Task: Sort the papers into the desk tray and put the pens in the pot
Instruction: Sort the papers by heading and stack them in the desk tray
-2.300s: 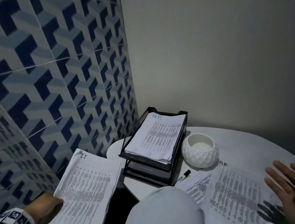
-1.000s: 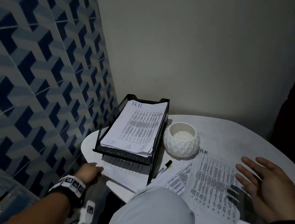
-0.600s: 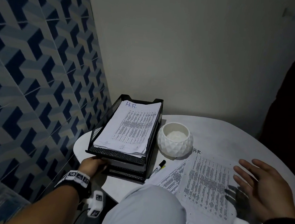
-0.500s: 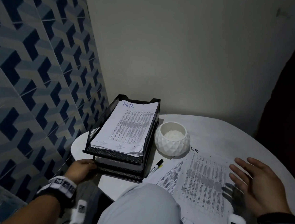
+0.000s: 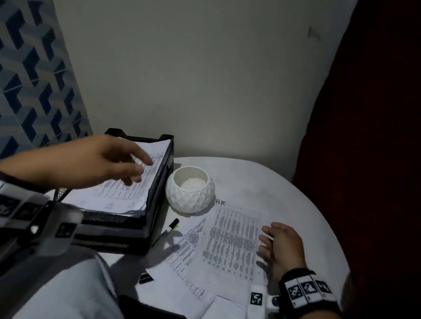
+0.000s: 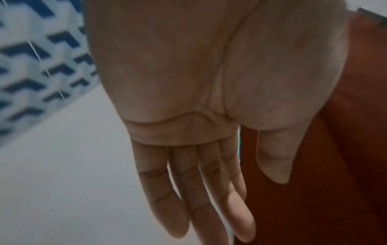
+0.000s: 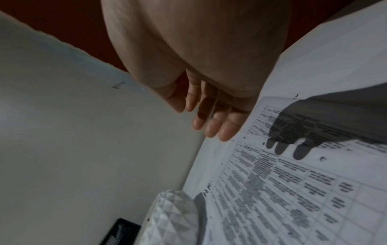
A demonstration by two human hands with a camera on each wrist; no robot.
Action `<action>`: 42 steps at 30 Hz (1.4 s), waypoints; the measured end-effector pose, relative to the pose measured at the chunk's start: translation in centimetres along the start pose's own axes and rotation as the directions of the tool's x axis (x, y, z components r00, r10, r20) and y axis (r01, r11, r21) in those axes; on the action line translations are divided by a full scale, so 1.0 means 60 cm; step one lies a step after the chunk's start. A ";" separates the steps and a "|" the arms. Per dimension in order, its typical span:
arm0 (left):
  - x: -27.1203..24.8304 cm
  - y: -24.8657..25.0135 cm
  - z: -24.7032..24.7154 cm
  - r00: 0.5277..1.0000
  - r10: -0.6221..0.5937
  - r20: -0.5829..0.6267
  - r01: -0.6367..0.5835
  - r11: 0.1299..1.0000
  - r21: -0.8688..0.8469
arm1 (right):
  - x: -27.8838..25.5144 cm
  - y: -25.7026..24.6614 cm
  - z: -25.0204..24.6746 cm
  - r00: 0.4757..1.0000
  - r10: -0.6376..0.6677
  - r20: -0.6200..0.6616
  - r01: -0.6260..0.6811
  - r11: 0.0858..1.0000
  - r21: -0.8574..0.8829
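- Since the earlier frames, the left hand [image 5: 96, 160] has come up from the tray's [image 5: 163, 181] near-left corner, where it fed a sheet into the lower tier, and now hangs over the top tier with nothing in it; the wrist view shows its fingers [image 6: 188, 190] straight and slack.
- Papers [image 5: 225, 243] lie fanned on the near right of the table [image 5: 277, 189], the top sheet marked "H.R."; a matching stack [image 5: 131, 191] already fills the tray's top tier at far left.
- Right hand [image 5: 282, 245] is flat and relaxed at the top sheet's right edge, gripping nothing; the wrist view suggests its fingertips [image 7: 222, 131] sit just above the paper, though contact is hard to tell.
- Pen [image 5: 170, 229] lies between tray and papers, near the pot [image 5: 189, 189], and is not yet in the pot.
- Risks, as I judge them:
  - A one-handed lift could drag the loose sheets beneath toward the near table edge, where some already overhang.
  - Sliding the papers left could knock the pen so it rolls under them or off the table.
  - The left hand sweeping right could clip the pot, which touches the top sheet's far corner.
  - The top stack's near edges look uneven; another sheet could catch on them and crumple.
  - Sheets further down are partly hidden, so a label could be misread and misfiled.
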State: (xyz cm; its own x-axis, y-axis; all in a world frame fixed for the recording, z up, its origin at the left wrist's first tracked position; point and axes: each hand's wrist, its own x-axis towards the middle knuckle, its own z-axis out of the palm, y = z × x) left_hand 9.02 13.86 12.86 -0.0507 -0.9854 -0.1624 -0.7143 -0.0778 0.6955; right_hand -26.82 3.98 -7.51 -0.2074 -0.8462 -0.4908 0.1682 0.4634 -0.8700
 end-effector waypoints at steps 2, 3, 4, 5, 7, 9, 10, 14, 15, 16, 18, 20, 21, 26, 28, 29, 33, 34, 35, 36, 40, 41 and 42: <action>0.047 0.037 0.040 0.998 0.070 -0.004 -0.070 0.989 -0.133 | 0.021 0.028 -0.003 1.000 0.010 -0.019 -0.011 0.998 -0.067; 0.070 0.044 0.066 0.996 0.088 0.006 -0.085 0.981 -0.173 | 0.037 0.044 -0.007 1.000 -0.007 -0.026 0.005 0.996 -0.089; 0.094 0.043 0.093 0.995 0.099 0.021 -0.093 0.977 -0.193 | 0.056 0.062 -0.011 0.999 -0.017 -0.036 0.012 0.992 -0.122; 0.113 0.038 0.120 0.994 0.099 0.046 -0.088 0.978 -0.191 | 0.075 0.081 -0.015 0.999 -0.014 -0.049 0.006 0.986 -0.166; 0.146 0.020 0.170 0.990 0.090 0.111 -0.070 0.983 -0.171 | 0.119 0.124 -0.026 0.999 0.003 -0.047 -0.015 0.965 -0.263; 0.167 -0.001 0.209 0.983 0.044 0.178 -0.027 0.995 -0.097 | 0.129 0.143 -0.029 0.998 -0.010 -0.066 -0.016 0.921 -0.389; 0.173 -0.012 0.222 0.978 0.022 0.206 -0.013 0.999 -0.042 | 0.122 0.141 -0.027 0.996 -0.025 -0.088 -0.019 0.883 -0.469; 0.192 -0.050 0.238 0.973 -0.021 0.230 -0.001 0.995 0.095 | 0.087 0.128 -0.011 0.979 -0.113 -0.172 -0.045 0.697 -0.715; 0.195 -0.057 0.237 0.976 -0.031 0.218 0.009 0.995 0.101 | 0.084 0.132 -0.007 0.977 -0.112 -0.180 -0.056 0.684 -0.727; 0.200 -0.067 0.236 0.978 -0.040 0.204 0.017 0.993 0.114 | 0.085 0.138 -0.003 0.977 -0.110 -0.181 -0.065 0.660 -0.749; 0.207 -0.083 0.237 0.980 -0.059 0.189 0.030 0.988 0.151 | 0.096 0.157 0.002 0.978 -0.115 -0.174 -0.077 0.575 -0.814; 0.213 -0.094 0.240 0.979 -0.071 0.191 0.037 0.983 0.178 | 0.108 0.173 0.004 0.984 -0.119 -0.132 -0.048 0.535 -0.844; 0.214 -0.097 0.241 0.978 -0.074 0.194 0.037 0.981 0.189 | 0.116 0.180 0.004 0.988 -0.110 -0.106 -0.027 0.555 -0.832; 0.222 -0.096 0.244 0.981 -0.086 0.174 0.050 0.978 0.204 | 0.123 0.171 -0.005 0.979 -0.132 -0.157 -0.015 0.717 -0.697; 0.225 -0.094 0.246 0.986 -0.093 0.141 0.065 0.979 0.193 | 0.130 0.159 -0.024 0.962 -0.167 -0.216 0.022 0.837 -0.547; 0.226 -0.091 0.246 0.988 -0.097 0.119 0.075 0.982 0.171 | 0.125 0.144 -0.030 0.952 -0.194 -0.235 0.063 0.879 -0.472; 0.228 -0.072 0.252 0.996 -0.080 -0.042 0.079 0.997 -0.020 | 0.081 0.056 -0.035 0.926 -0.265 -0.269 0.229 0.960 -0.160; 0.230 -0.067 0.253 0.993 -0.079 -0.087 0.069 0.990 -0.120 | 0.061 0.034 -0.027 0.941 -0.265 -0.212 0.254 0.964 -0.076; 0.229 -0.060 0.253 0.990 -0.089 -0.109 0.060 0.968 -0.245 | 0.044 0.019 -0.017 0.954 -0.267 -0.140 0.269 0.963 0.002; 0.228 -0.054 0.252 0.989 -0.108 -0.102 0.063 0.926 -0.373 | 0.028 0.008 -0.005 0.962 -0.266 -0.069 0.270 0.961 0.060; 0.212 -0.038 0.244 0.992 -0.105 -0.065 0.051 0.828 -0.558 | -0.012 0.010 0.044 0.950 -0.279 0.142 0.269 0.959 0.086; 0.207 -0.036 0.241 0.991 -0.102 -0.082 0.039 0.830 -0.556 | -0.020 0.013 0.052 0.945 -0.271 0.184 0.265 0.963 0.057; 0.203 -0.037 0.239 0.988 -0.117 -0.105 0.041 0.834 -0.550 | -0.022 0.019 0.058 0.942 -0.255 0.220 0.256 0.966 0.027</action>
State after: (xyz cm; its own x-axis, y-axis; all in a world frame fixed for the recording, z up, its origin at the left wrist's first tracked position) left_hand 0.01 4.18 -0.70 0.1066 -0.9799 -0.1685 -0.2145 -0.1881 0.9584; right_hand -23.01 4.74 -7.69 -0.0259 -0.9729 -0.2299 0.1357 0.2244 -0.9650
